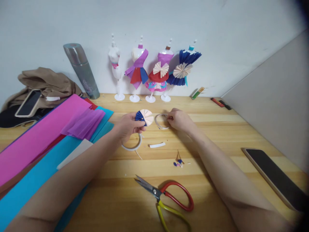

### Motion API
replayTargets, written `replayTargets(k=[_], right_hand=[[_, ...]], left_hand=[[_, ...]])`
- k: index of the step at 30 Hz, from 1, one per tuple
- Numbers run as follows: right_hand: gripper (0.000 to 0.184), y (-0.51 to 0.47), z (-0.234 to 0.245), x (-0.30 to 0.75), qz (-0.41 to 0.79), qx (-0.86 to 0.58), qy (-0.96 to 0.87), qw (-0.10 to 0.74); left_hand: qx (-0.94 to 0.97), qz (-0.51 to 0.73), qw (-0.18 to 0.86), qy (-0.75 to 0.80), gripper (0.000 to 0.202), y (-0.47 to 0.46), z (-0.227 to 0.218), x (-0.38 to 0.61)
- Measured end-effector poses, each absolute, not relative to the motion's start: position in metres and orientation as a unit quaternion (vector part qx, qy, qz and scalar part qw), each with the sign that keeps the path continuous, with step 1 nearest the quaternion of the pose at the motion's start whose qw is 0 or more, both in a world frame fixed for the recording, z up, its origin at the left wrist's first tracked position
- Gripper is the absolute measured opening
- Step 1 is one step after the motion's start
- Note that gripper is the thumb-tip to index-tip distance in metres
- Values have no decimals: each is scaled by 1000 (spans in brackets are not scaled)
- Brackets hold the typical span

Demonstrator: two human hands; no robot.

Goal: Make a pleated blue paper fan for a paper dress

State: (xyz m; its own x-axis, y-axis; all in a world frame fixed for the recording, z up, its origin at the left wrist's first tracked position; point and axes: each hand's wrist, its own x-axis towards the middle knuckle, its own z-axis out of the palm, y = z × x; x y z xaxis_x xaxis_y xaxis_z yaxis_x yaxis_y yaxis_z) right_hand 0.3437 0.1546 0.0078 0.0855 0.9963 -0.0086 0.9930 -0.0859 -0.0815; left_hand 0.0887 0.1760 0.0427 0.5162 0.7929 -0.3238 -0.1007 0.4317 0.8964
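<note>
Fan [146, 116] partly behind left hand [130, 125], ring [156, 122] partly behind right hand [180, 119], scissors [156, 193] cropped

The bench [229, 135] is showing honey-yellow wood with paler and darker bands. The pleated fan [145, 116] is pairing navy with cream; the tape ring [156, 122] beside it is looking whitish. Along the back edge, dress forms [164, 58] are wearing purple, red and navy. Near the left edge, paper sheets [58, 124] are displaying pink, turquoise and purple. Toward the front edge, scissors [156, 192] are carrying one red handle, one yellow.
</note>
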Motion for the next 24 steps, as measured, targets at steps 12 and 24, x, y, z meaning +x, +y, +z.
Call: replayTargets(k=[12, 24], right_hand=[[17, 149, 23, 346, 32, -744, -668, -8], [24, 148, 19, 334, 20, -754, -655, -42]], left_hand=[[449, 296, 748, 389, 14, 175, 44, 90], [448, 296, 748, 391, 14, 174, 45, 91]])
